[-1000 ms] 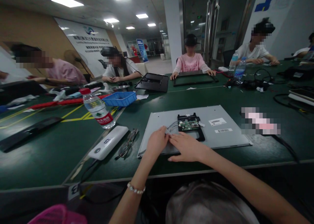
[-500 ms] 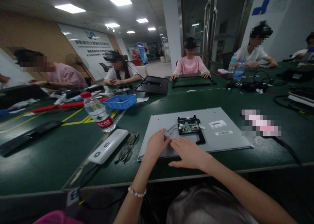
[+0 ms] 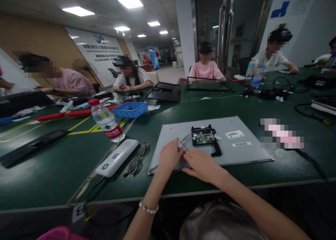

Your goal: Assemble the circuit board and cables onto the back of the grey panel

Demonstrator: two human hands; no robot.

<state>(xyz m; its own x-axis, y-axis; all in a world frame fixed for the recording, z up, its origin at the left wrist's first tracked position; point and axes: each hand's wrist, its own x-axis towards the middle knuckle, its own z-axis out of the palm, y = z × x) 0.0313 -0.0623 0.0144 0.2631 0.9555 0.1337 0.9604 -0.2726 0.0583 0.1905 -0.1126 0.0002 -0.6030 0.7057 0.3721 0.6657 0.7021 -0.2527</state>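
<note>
A grey display panel [image 3: 173,128] lies back side up on the green table before me. On it sits a black bracket [image 3: 217,149] with a green circuit board [image 3: 206,137]. Thin grey cables [image 3: 187,139] run from the board toward my fingertips. My left hand [image 3: 169,156] is closed at the cable ends, near the panel's front left part. What lies under its fingertips is partly hidden. My right hand [image 3: 203,164] rests close beside it, fingers stretched toward the same spot and thumb apart, over the panel's front edge.
Left of the panel lie folded eyeglasses [image 3: 137,159], a white power bank [image 3: 118,157] with a cable, and a water bottle [image 3: 107,122]. A blue tray [image 3: 131,110] stands farther back. Across the table a person [image 3: 206,70] holds a black frame [image 3: 210,89]. Other people sit around.
My hands stay at nearly the same place on the panel, with small finger shifts. The view has moved slightly. Across the table, the person's black frame is now tilted up.
</note>
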